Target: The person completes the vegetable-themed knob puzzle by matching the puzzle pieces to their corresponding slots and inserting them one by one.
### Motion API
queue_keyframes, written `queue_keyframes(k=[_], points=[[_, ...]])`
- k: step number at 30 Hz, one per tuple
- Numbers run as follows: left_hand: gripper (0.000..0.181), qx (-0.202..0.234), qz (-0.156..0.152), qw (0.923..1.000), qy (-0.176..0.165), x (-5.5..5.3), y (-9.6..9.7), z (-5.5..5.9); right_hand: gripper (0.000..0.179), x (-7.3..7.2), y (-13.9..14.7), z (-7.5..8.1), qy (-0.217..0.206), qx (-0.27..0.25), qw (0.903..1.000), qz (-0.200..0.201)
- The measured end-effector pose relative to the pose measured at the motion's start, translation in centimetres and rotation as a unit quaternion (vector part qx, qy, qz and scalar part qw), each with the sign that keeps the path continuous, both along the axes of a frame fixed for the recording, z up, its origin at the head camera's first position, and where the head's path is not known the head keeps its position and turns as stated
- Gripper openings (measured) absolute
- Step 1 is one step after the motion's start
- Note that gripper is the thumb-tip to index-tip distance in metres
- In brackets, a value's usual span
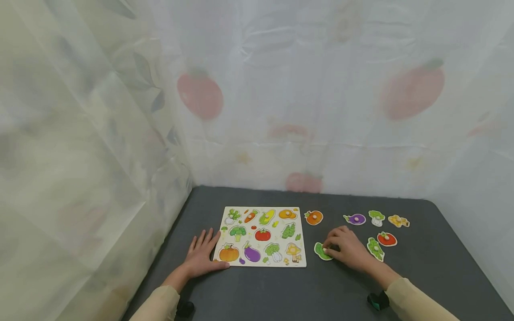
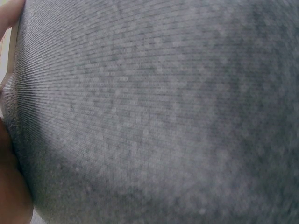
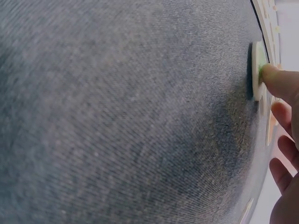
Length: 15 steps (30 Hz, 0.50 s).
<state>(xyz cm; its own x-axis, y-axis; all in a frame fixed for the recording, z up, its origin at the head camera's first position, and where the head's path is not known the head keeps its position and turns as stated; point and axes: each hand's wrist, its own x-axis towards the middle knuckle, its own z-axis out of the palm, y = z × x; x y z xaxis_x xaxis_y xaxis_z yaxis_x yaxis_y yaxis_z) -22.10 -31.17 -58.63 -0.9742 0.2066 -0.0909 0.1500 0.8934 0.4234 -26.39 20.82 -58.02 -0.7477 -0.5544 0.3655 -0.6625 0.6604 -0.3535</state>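
A pale puzzle board (image 1: 281,264) printed with coloured vegetables lies flat on the dark grey table. My left hand (image 1: 201,256) rests at its left side with fingers spread, the thumb along the near left corner. Just right of the board, my right hand (image 1: 347,247) pinches a green vegetable puzzle piece (image 1: 320,252) by its knob. In the right wrist view this piece (image 3: 256,60) appears edge-on, thumb against its face, the other fingers loosely bent. The left wrist view holds mostly table cloth, with part of the hand at its left edge.
Loose knobbed pieces lie to the right: a pumpkin (image 1: 313,217) beside the board, then an eggplant (image 1: 356,219), a leafy green (image 1: 377,217), a mushroom (image 1: 397,220), a tomato (image 1: 387,239) and green peas (image 1: 375,249). Printed curtains (image 1: 257,156) enclose the table's back and sides.
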Motion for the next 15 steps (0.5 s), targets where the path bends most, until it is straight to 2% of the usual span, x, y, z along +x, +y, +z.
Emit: queue_keyframes(k=[6, 10, 15], points=[[0.119, -0.002, 0.002, 1.0, 0.001, -0.02, 0.06, 0.05, 0.02, 0.21, -0.12, -0.03, -0.004, -0.016, 0.9993, -0.033], [0.119, -0.007, 0.003, 1.0, 0.002, -0.04, 0.07, 0.0, 0.017, 0.3, -0.07, -0.1, -0.013, -0.016, 0.9995, -0.025], [0.118, 0.017, -0.001, 0.9998, 0.014, -0.04, -0.05, -0.44, 0.014, 0.27, 0.06, -0.02, -0.027, -0.008, 0.9996, -0.006]])
